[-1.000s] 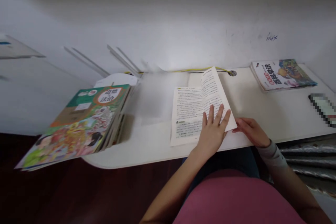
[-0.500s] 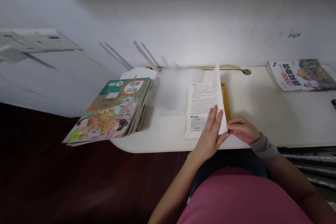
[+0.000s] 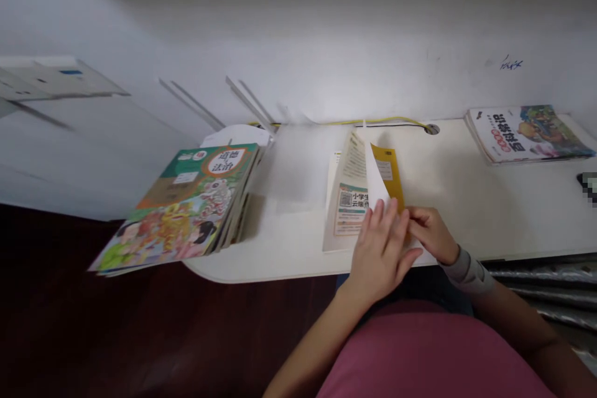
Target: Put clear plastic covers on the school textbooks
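Right, head view, the only one. Book lies part-spread on the white table, close to the front edge, between a stack of books on the left and another pile of books on the right. One white leaf curls up off it; yellow cover shows beneath, on the right side.

Left hand: palm down over the lower part of the book, fingers extended and close together against the paper, not clenched, thumb off to the side. Right hand: by the lower right edge, fingers bent, fingertips at the yellow cover; whether they're pinching it or merely resting, can't tell from here. Grey band on that wrist.

Handling, my judgement: turn leaves by the outer edge, a light pinch, one at a time. Left palm should press softly, since bearing down on a curled leaf could crease it. Keep the right fingertips steadying the cover so the book doesn't slide off the nearby table edge.
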{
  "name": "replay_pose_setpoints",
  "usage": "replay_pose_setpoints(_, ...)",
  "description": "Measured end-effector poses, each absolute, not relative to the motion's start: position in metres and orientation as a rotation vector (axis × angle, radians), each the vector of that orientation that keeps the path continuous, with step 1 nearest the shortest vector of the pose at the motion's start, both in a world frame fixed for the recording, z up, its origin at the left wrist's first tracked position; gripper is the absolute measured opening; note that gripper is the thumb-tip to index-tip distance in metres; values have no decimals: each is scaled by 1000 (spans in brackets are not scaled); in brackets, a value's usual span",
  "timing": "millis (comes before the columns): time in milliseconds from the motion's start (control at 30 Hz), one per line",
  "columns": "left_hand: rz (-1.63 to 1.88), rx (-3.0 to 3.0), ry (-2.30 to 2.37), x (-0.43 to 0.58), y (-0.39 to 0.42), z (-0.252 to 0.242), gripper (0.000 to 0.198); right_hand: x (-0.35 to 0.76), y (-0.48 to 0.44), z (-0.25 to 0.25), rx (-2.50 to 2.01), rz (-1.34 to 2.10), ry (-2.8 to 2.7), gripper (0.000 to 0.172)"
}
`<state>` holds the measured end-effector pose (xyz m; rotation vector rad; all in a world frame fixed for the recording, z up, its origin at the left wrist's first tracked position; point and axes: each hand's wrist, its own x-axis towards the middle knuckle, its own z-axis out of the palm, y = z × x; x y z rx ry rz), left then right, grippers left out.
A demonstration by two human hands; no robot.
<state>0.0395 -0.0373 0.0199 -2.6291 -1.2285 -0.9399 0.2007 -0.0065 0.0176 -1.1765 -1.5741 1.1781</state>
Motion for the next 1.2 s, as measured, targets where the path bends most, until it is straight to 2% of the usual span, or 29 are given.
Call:
replay_pose_setpoints(133,-510,-2690,-1469,56,-10,4,72,232,-14,6,-1376,743,-1897,35)
replay_pose_setpoints(267,-369,-2786,-1347,80,2,-5,68,272,-29,-16,-1767,32,-2189,50)
replay_pose_setpoints(333,-352,-2807,-1296,94,3,-6,66,286,-36,-26,-1839,-98,-2294,54)
replay_pose_setpoints(700,-287,-2860,-1281,135,9,-13,48,312,-37,-36,-1815,-80,-2298,51)
replay_pose_setpoints(1200,-210,-2896,-1273,153,10,-13,49,334,-36,-38,-1743,13,-2286,60)
